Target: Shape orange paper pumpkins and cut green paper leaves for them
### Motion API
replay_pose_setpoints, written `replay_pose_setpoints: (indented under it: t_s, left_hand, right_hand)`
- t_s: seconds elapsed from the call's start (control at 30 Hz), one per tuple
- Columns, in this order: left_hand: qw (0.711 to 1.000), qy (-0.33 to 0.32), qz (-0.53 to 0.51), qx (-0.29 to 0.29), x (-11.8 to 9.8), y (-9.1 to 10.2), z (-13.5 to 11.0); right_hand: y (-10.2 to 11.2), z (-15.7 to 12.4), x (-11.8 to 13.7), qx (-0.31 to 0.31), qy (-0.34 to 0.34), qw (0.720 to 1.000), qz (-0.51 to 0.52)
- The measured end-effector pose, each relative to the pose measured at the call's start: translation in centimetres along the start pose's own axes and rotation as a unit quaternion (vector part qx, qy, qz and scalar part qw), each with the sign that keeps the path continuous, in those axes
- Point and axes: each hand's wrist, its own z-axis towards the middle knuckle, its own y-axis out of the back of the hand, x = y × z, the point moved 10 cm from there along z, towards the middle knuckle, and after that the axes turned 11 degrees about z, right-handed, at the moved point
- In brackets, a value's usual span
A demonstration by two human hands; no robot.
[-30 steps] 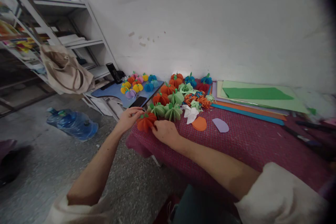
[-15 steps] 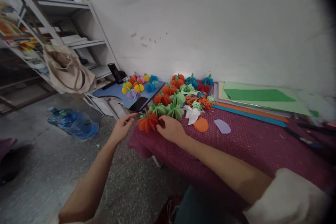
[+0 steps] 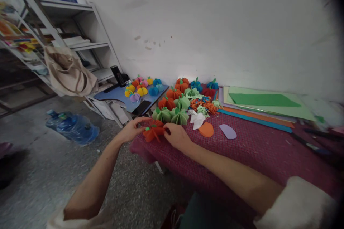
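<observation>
An orange-red paper pumpkin [image 3: 153, 132] with a green top sits at the near left corner of the cloth-covered table, between my two hands. My left hand [image 3: 131, 131] is at its left side, index finger stretched along the back and thumb at the front edge, gripping it lightly. From the right, my right hand [image 3: 177, 136] pinches the pumpkin's folds with curled fingers. Just behind stand light green paper pumpkins [image 3: 179, 116] and another orange-red paper pumpkin [image 3: 166, 103].
Paper scraps [image 3: 204, 104], an orange cutout [image 3: 206, 129] and a lilac cutout [image 3: 228, 131] lie to the right. Coloured sheets [image 3: 268, 109] are stacked by the wall. A blue side table [image 3: 113, 96] carries small pumpkins and a phone [image 3: 141, 107]. Water bottles [image 3: 77, 128] stand on the floor.
My left hand has moved right, from beside the pumpkin onto it. The pumpkin is turned and tilted slightly, and my right hand stays at its right side.
</observation>
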Motion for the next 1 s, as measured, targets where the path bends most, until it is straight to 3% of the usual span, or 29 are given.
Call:
replay_pose_setpoints:
  t_s: [0.1, 0.2, 0.43, 0.57, 0.7, 0.9, 1.0]
  left_hand:
    - [1.0, -0.019, -0.003, -0.019, -2.7, -0.4, -1.5]
    - [0.999, -0.033, -0.003, -0.041, -5.8, -2.2, -2.1]
    - [0.996, -0.047, -0.001, -0.076, -11.4, -9.6, -0.2]
    - [0.994, -0.052, 0.004, -0.095, -13.8, -12.6, 0.7]
    - [0.992, -0.039, 0.034, -0.113, -15.3, -14.3, 1.1]
    - [0.989, 0.002, 0.031, -0.144, -15.4, -14.6, 0.8]
    - [0.989, -0.022, 0.034, -0.14, -16.5, -14.5, 0.1]
  right_hand:
    - [2.8, -2.0, 0.4, -0.029, 0.038, 0.999, 0.024]
    - [5.9, -4.6, -0.9, -0.05, 0.026, 0.998, 0.042]
    - [11.2, -10.7, -6.9, -0.094, -0.064, 0.993, 0.038]
    - [13.4, -13.4, -10.2, -0.151, -0.115, 0.981, 0.036]
    - [14.5, -15.2, -12.0, -0.188, -0.143, 0.972, 0.019]
    - [13.8, -15.5, -10.7, -0.138, -0.125, 0.982, 0.003]
    - [13.6, -15.4, -10.0, -0.119, -0.118, 0.986, 0.01]
